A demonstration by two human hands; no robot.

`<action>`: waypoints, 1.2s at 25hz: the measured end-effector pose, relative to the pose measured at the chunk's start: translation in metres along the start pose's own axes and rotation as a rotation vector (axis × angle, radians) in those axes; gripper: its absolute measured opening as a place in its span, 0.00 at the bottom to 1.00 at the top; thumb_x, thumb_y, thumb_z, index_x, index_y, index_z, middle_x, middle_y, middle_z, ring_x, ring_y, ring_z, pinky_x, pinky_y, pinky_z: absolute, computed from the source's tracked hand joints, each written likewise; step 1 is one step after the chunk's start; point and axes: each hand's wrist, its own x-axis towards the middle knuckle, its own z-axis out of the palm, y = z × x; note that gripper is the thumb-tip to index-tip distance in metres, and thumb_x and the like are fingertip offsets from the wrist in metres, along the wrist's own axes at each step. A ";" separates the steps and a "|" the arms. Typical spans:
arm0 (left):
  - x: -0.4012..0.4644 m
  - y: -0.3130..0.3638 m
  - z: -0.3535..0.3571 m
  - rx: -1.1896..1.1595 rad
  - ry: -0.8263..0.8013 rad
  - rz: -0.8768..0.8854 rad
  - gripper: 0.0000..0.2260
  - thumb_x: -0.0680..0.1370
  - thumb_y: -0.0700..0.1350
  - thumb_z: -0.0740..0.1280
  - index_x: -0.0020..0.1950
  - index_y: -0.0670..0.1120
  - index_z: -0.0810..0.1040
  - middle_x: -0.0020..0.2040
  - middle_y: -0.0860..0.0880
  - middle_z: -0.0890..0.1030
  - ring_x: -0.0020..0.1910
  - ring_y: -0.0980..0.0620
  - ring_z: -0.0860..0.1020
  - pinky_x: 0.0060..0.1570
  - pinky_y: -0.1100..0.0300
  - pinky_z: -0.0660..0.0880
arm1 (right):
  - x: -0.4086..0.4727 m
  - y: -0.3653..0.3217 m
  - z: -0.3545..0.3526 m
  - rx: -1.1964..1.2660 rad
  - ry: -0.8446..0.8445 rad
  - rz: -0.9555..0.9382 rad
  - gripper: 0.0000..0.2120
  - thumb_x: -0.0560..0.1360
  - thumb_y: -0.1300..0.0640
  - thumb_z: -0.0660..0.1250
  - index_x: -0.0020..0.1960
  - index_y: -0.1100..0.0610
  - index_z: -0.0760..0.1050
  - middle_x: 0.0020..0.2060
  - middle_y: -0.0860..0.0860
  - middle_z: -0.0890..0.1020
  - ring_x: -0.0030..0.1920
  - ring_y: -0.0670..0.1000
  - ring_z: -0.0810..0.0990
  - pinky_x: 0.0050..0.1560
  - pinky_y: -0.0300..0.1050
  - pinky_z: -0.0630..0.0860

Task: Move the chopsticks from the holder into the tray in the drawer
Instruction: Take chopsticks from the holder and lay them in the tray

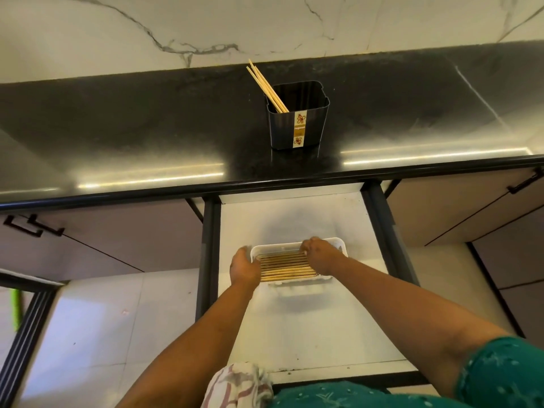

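Observation:
A black holder (297, 125) stands on the dark countertop, and a few wooden chopsticks (266, 85) lean out of it toward the upper left. Below it, a white tray (276, 248) lies in the open drawer (294, 328). Several chopsticks (284, 266) lie side by side in the tray. My left hand (243, 267) wraps the tray's left end and covers the chopstick tips there. My right hand (319, 254) rests over the tray's right part, its curled fingers down on the chopsticks. The tray's right end is hidden under that hand.
The glossy black countertop (147, 136) runs across the view under a marble wall. Closed cabinet fronts with black handles (524, 181) flank the drawer. Dark drawer rails (210, 254) run along both sides. A striped cloth (238, 387) hangs at my waist.

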 end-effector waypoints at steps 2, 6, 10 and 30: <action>-0.013 0.028 -0.001 0.017 0.017 0.096 0.22 0.79 0.46 0.65 0.72 0.50 0.65 0.70 0.47 0.71 0.62 0.45 0.74 0.58 0.50 0.74 | -0.004 -0.013 -0.029 0.160 0.049 0.032 0.16 0.80 0.61 0.58 0.67 0.59 0.72 0.66 0.57 0.72 0.63 0.56 0.73 0.63 0.45 0.70; -0.028 0.098 -0.019 0.027 0.057 0.326 0.17 0.78 0.45 0.66 0.67 0.49 0.72 0.66 0.49 0.75 0.65 0.47 0.72 0.61 0.53 0.71 | -0.006 -0.029 -0.111 0.309 0.263 -0.005 0.13 0.79 0.61 0.59 0.61 0.60 0.75 0.61 0.58 0.77 0.60 0.57 0.75 0.63 0.48 0.71; -0.045 0.195 -0.064 -0.059 0.126 0.620 0.07 0.75 0.51 0.69 0.41 0.50 0.82 0.41 0.56 0.82 0.44 0.59 0.80 0.45 0.61 0.74 | -0.005 -0.036 -0.224 0.428 0.510 -0.102 0.09 0.77 0.61 0.64 0.56 0.60 0.76 0.46 0.57 0.80 0.47 0.54 0.78 0.51 0.47 0.74; 0.101 0.311 -0.081 -0.263 0.075 0.424 0.25 0.77 0.39 0.65 0.73 0.49 0.64 0.71 0.47 0.69 0.66 0.50 0.70 0.58 0.60 0.69 | 0.187 -0.021 -0.342 0.246 0.010 0.263 0.15 0.74 0.54 0.68 0.58 0.59 0.75 0.45 0.55 0.79 0.45 0.53 0.80 0.45 0.47 0.76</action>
